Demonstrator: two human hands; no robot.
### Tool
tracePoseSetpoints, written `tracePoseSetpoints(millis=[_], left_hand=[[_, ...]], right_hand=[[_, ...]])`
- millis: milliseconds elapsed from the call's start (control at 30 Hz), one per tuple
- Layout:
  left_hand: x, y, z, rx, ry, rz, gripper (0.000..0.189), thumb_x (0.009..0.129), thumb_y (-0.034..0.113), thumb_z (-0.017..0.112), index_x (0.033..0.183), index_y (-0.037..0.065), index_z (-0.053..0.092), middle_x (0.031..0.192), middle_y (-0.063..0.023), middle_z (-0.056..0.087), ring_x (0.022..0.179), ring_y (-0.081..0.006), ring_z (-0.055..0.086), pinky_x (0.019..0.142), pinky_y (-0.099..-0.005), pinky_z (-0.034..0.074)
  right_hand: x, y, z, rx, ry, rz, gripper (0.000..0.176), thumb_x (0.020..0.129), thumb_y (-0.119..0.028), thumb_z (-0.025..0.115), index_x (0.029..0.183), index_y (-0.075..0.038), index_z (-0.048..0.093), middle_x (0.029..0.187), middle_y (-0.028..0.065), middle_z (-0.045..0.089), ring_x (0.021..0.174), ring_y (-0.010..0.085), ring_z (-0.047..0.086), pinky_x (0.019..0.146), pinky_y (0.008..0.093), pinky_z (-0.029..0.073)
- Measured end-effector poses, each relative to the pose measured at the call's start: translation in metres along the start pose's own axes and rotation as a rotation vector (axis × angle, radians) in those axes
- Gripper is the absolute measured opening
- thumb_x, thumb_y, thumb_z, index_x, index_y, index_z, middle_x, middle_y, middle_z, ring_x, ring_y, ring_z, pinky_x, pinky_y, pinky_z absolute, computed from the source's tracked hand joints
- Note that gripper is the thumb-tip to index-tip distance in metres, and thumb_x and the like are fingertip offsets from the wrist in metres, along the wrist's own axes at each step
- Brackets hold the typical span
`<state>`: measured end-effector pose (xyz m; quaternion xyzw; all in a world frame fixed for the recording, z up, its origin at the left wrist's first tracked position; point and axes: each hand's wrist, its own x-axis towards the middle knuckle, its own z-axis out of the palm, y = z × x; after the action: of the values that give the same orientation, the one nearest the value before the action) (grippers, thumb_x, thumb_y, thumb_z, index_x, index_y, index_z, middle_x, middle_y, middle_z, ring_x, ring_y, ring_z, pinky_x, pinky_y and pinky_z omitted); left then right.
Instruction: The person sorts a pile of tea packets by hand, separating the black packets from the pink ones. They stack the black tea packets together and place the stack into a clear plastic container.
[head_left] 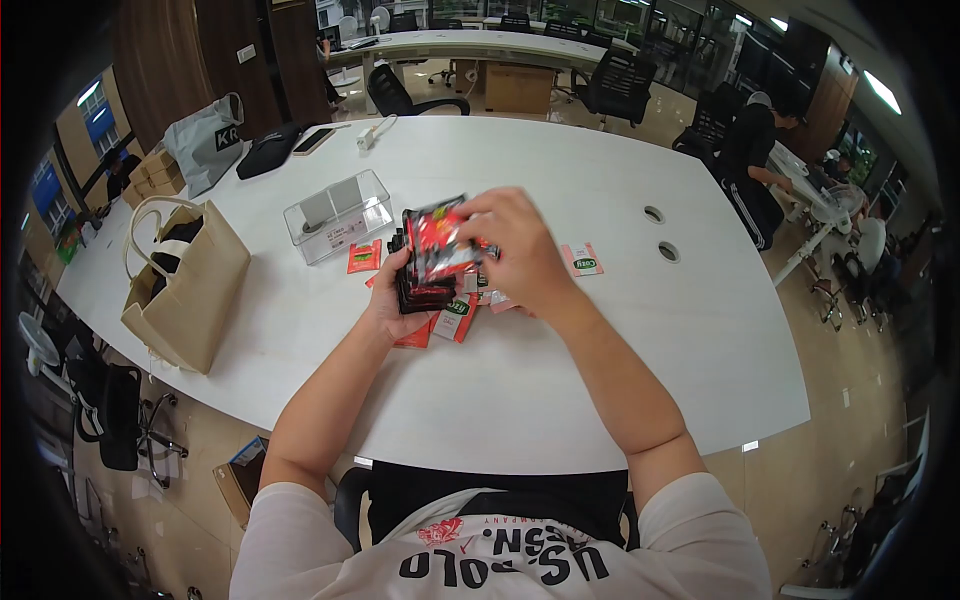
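Observation:
My left hand (393, 300) is wrapped round a stack of black-edged packets (427, 293) above the white table (620, 310). Over the top of that stack, my right hand (507, 235) grips a red and black packet (438, 238), blurred by motion. Beneath both hands lie several red and white packets, one with a green label (455, 318). A small red packet (364, 257) rests left of the stack, and another green-labelled packet (582, 260) lies to the right. Behind my left hand stands a clear plastic box (338, 215) with compartments.
A cream tote bag (190, 290) stands on the left. Farther back are a grey bag (205, 145), a black pouch (268, 152), a phone (315, 141) and a white charger (367, 138). Two round holes pierce the tabletop at right. Beyond it, a person (750, 160) leans over another table.

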<state>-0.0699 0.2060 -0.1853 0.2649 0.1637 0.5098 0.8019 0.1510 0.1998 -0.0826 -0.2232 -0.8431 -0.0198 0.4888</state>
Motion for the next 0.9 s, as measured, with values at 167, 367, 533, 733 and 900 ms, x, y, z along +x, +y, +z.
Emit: tracePoseSetpoints(millis=[167,367,533,733,900], left_hand=[[-0.004,-0.002,0.005,0.050,-0.125,0.046,0.076,0.087,0.063,0.070,0.144,0.015,0.055,0.132,-0.0112,0.066,0.119,-0.0280,0.066,0.101,-0.0463,0.055],[0.002,0.001,-0.013,0.025,-0.103,0.048,0.074,0.087,0.059,0.071,0.144,0.015,0.055,0.133,-0.0110,0.067,0.120,-0.0277,0.067,0.105,-0.0469,0.055],[0.000,0.000,-0.005,0.132,-0.042,0.038,0.073,0.088,0.057,0.071,0.144,0.012,0.055,0.131,-0.0139,0.068,0.119,-0.0289,0.069,0.104,-0.0480,0.056],[-0.005,-0.013,0.001,0.200,-0.049,-0.022,0.068,0.090,0.053,0.068,0.142,0.011,0.056,0.132,-0.0135,0.068,0.118,-0.0281,0.070,0.098,-0.0452,0.060],[-0.008,-0.012,0.003,0.247,-0.074,-0.034,0.068,0.089,0.051,0.071,0.142,0.011,0.055,0.126,-0.0125,0.071,0.113,-0.0250,0.072,0.095,-0.0424,0.062]], right_hand=[[-0.012,0.001,0.018,0.056,-0.185,0.055,0.032,0.073,0.009,0.069,0.098,-0.009,0.074,0.124,0.0041,0.072,0.118,0.0302,0.061,0.101,0.0443,0.052],[-0.013,-0.006,0.008,0.060,-0.341,0.091,0.043,0.076,-0.007,0.076,0.119,-0.005,0.069,0.143,0.0113,0.064,0.136,0.0366,0.052,0.112,0.0503,0.045],[-0.016,-0.011,0.008,-0.027,-0.384,0.058,0.070,0.068,-0.027,0.094,0.124,-0.002,0.060,0.155,0.0191,0.049,0.144,0.0403,0.044,0.117,0.0507,0.041],[-0.028,-0.008,0.035,-0.116,-0.328,0.083,0.095,0.061,-0.035,0.099,0.131,0.001,0.045,0.161,0.0263,0.037,0.151,0.0426,0.036,0.123,0.0539,0.033],[-0.029,-0.011,0.033,-0.087,-0.294,0.099,0.098,0.059,-0.033,0.102,0.126,0.002,0.040,0.161,0.0276,0.035,0.147,0.0445,0.041,0.122,0.0555,0.035]])
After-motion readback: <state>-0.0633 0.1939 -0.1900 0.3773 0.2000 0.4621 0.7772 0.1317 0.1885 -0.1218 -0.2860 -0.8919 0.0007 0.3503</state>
